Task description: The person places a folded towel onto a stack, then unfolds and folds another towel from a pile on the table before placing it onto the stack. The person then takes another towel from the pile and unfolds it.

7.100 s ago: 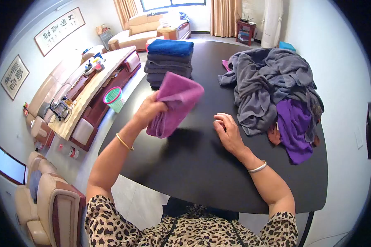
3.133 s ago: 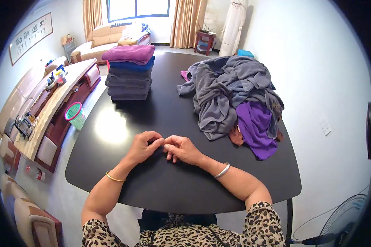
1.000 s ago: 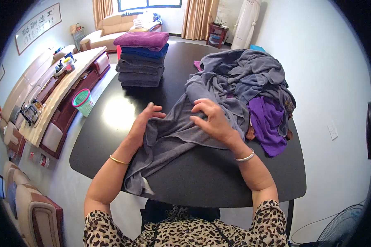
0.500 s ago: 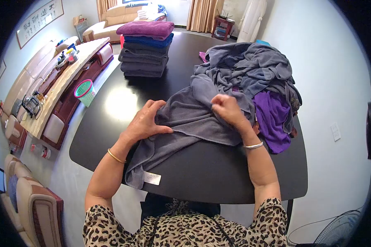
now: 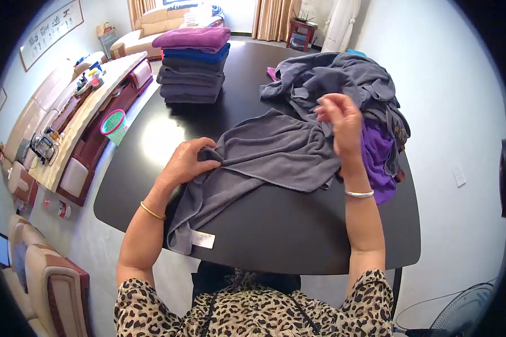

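A framed scroll (image 5: 52, 33) is hanging on the wall (image 5: 17, 84), showing four large Chinese characters that are seemingly reading 天道酬勤 from right to left; its smaller script is blurring past reading. A white tag (image 5: 203, 239) is sticking out of the grey towel (image 5: 270, 149), carrying faint, illegible print.

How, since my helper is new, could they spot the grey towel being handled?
Find the black tabletop. On its near half, at the left hand, lies the dark grey cloth towel. Unlike the multicoloured folded towel stack and crumpled cloth heap, it lies loosely spread, showing a white rectangular label.
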Available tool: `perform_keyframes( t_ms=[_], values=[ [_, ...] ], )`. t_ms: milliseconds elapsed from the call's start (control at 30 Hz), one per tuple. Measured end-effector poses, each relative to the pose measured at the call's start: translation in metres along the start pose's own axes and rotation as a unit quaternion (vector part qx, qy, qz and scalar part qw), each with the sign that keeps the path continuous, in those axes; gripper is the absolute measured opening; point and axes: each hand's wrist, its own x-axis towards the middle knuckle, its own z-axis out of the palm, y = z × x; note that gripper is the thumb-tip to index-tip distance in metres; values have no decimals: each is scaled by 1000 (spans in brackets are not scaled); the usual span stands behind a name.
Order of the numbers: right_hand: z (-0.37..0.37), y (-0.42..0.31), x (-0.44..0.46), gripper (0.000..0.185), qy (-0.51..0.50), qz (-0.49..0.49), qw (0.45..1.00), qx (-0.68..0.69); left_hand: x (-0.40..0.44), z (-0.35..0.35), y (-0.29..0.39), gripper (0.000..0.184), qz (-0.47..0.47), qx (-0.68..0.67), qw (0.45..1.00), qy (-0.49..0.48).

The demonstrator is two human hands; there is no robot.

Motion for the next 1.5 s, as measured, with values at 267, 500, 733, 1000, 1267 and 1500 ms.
perform_keyframes(
  t_ms=[267,500,733,1000,1267,1500],
  values=[
    [65,6,-62,45,-353,-28,901,-252,8,-9,-25,21,-57,-277,957,67],
    [71,39,-78,30,-355,-170,863,-315,20,-7,-53,27,-86,-339,922,164],
    [74,41,-72,7,-291,-189,911,-223,24,-14,-67,22,-107,-337,914,196],
    [35,-17,-34,15,-189,86,966,151,22,-36,-96,18,-132,-597,753,243],
    [25,-37,-32,10,-243,34,964,99,19,-48,-94,27,-40,-648,751,116],
    [23,-42,-30,6,-231,-41,969,-74,-1,-49,-52,53,202,-589,770,-137]
  ],
)
